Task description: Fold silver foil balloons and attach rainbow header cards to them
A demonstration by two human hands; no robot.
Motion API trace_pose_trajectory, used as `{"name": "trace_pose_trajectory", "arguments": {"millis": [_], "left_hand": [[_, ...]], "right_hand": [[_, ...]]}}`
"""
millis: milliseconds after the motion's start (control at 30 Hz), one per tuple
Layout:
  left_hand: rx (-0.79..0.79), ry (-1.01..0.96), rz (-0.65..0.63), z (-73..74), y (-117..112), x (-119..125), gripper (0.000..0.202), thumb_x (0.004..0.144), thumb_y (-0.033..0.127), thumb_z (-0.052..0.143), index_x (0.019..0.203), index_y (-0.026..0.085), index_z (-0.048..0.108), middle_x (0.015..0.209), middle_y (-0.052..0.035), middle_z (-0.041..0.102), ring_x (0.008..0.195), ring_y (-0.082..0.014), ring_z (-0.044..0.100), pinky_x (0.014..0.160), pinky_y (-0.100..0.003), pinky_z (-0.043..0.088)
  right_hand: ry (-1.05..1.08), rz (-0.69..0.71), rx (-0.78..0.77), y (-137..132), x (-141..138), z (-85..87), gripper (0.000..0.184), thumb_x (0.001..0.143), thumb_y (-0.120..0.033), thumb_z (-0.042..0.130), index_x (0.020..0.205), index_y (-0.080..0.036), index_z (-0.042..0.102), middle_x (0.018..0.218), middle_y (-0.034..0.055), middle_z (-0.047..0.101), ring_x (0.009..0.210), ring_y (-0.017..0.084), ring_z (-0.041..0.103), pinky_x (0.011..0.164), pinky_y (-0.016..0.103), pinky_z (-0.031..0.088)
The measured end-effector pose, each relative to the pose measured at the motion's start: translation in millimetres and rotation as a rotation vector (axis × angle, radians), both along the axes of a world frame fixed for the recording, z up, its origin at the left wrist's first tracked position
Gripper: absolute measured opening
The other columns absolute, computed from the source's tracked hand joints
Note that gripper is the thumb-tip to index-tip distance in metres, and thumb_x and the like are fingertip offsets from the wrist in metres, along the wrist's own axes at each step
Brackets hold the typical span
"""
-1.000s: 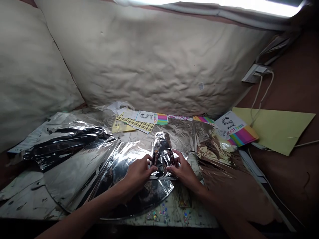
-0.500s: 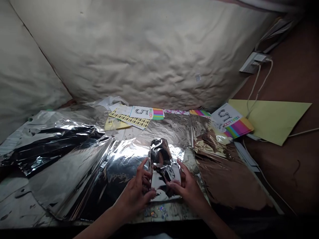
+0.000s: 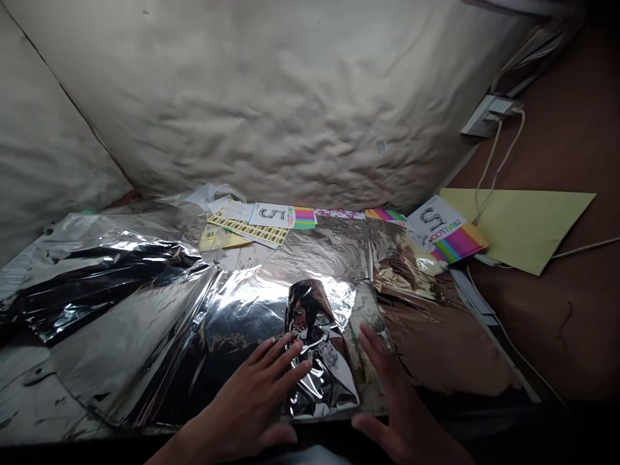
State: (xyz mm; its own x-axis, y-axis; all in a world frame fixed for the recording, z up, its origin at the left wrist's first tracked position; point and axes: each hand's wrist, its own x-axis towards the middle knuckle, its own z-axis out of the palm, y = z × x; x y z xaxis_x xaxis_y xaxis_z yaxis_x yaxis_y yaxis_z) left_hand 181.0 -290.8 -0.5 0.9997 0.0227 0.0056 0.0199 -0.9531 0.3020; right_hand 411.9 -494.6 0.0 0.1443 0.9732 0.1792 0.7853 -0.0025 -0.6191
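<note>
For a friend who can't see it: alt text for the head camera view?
A person's left hand touches a crumpled fold of silver foil, the right hand open beside it. Large foil sheets spread around them, and a balloon packet marked 5 lies beyond.

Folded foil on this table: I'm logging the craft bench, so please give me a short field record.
left hand: left hand, open, fingertips on the folded foil
right hand: right hand, open, beside the foil, apparently not touching it
beneath: silver foil sheet
behind: number 5 balloon packet
far right: second balloon packet, yellow card
</note>
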Motion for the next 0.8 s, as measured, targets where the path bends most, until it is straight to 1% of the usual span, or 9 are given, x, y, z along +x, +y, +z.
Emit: {"name": "trace_pose_trajectory", "arguments": {"millis": [100, 167, 267, 367, 500, 567, 600, 700, 800], "left_hand": [[-0.062, 0.067, -0.022, 1.8, 1, -4, 0.099, 0.075, 0.067, 0.066, 0.155, 0.032, 0.019, 0.162, -0.0063, 0.021, 0.149, -0.0354, 0.015, 0.118, -0.056, 0.017], [-0.077, 0.087, -0.017, 1.7, 1, -3, 0.096, 0.075, 0.057, 0.072, 0.153, 0.034, 0.023, 0.161, -0.0043, 0.026, 0.148, -0.0346, 0.018, 0.118, -0.056, 0.017], [-0.106, 0.054, 0.0, 2.9, 0, -1, 0.082, 0.08, 0.041, 0.07, 0.151, 0.034, 0.029, 0.157, -0.0025, 0.036, 0.146, -0.031, 0.025, 0.118, -0.052, 0.02], [-0.183, -0.018, 0.014, 6.6, 2, 1, 0.076, 0.08, 0.045, 0.07, 0.147, 0.03, 0.037, 0.149, -0.0047, 0.047, 0.14, -0.03, 0.037, 0.116, -0.048, 0.026], [-0.345, -0.11, 0.131, 11.3, 9, 11, 0.061, 0.085, 0.05, 0.062, 0.14, 0.026, 0.049, 0.13, -0.0069, 0.063, 0.12, -0.0274, 0.055, 0.102, -0.04, 0.043], [-0.407, -0.127, 0.248, 12.9, 12, 19, 0.051, 0.091, 0.047, 0.055, 0.136, 0.026, 0.053, 0.118, -0.0068, 0.069, 0.105, -0.025, 0.061, 0.092, -0.036, 0.047], [-0.426, -0.125, 0.306, 13.9, 13, 23, 0.047, 0.091, 0.047, 0.054, 0.133, 0.026, 0.057, 0.112, -0.0064, 0.071, 0.099, -0.0242, 0.063, 0.088, -0.036, 0.047], [-0.505, -0.084, 0.465, 17.9, 15, 35, 0.03, 0.087, 0.042, 0.06, 0.11, 0.025, 0.069, 0.097, -0.0034, 0.073, 0.087, -0.0221, 0.065, 0.079, -0.032, 0.046], [-0.654, -0.047, 0.578, 23.0, 15, 43, 0.016, 0.085, 0.033, 0.06, 0.093, 0.022, 0.068, 0.087, -0.0005, 0.074, 0.078, -0.0189, 0.066, 0.071, -0.027, 0.045]], "right_hand": [[-0.337, 0.289, -0.018, -11, 15, 1.2, 0.099, 0.08, -0.056, 0.069, 0.157, -0.021, 0.017, 0.161, 0.0125, 0.023, 0.15, 0.034, 0.012, 0.121, 0.049, 0.014], [-0.414, 0.368, -0.079, -4, 19, 1.1, 0.09, 0.083, -0.045, 0.068, 0.156, -0.022, 0.021, 0.161, 0.0098, 0.023, 0.15, 0.031, 0.01, 0.122, 0.047, 0.012], [-0.369, 0.435, -0.136, 16, 17, 4.3, 0.086, 0.078, -0.022, 0.064, 0.155, -0.024, 0.026, 0.16, 0.0074, 0.026, 0.15, 0.029, 0.015, 0.121, 0.047, 0.016], [-0.221, 0.484, -0.131, 30, 18, 10.1, 0.078, 0.075, -0.023, 0.064, 0.149, -0.021, 0.039, 0.156, 0.0099, 0.037, 0.148, 0.029, 0.022, 0.119, 0.048, 0.022], [-0.037, 0.406, -0.016, 39, 24, 10.9, 0.069, 0.08, -0.038, 0.071, 0.141, -0.016, 0.048, 0.155, 0.0188, 0.034, 0.144, 0.032, 0.031, 0.113, 0.047, 0.034], [0.077, 0.394, 0.008, 44, 24, 7.9, 0.068, 0.082, -0.041, 0.07, 0.14, -0.014, 0.048, 0.147, 0.0196, 0.047, 0.137, 0.031, 0.043, 0.11, 0.045, 0.04], [0.142, 0.364, 0.001, 47, 22, 6.0, 0.057, 0.086, -0.04, 0.065, 0.136, -0.015, 0.053, 0.138, 0.0175, 0.056, 0.131, 0.029, 0.05, 0.108, 0.044, 0.042], [0.37, 0.089, -0.047, 54, 11, -0.3, 0.03, 0.097, -0.035, 0.049, 0.119, -0.021, 0.064, 0.114, 0.0094, 0.07, 0.109, 0.025, 0.065, 0.097, 0.041, 0.05], [0.597, -0.175, -0.047, 58, -2, -6.3, 0.04, 0.095, -0.036, 0.054, 0.133, -0.024, 0.05, 0.112, 0.007, 0.07, 0.102, 0.023, 0.067, 0.092, 0.038, 0.052]]}}
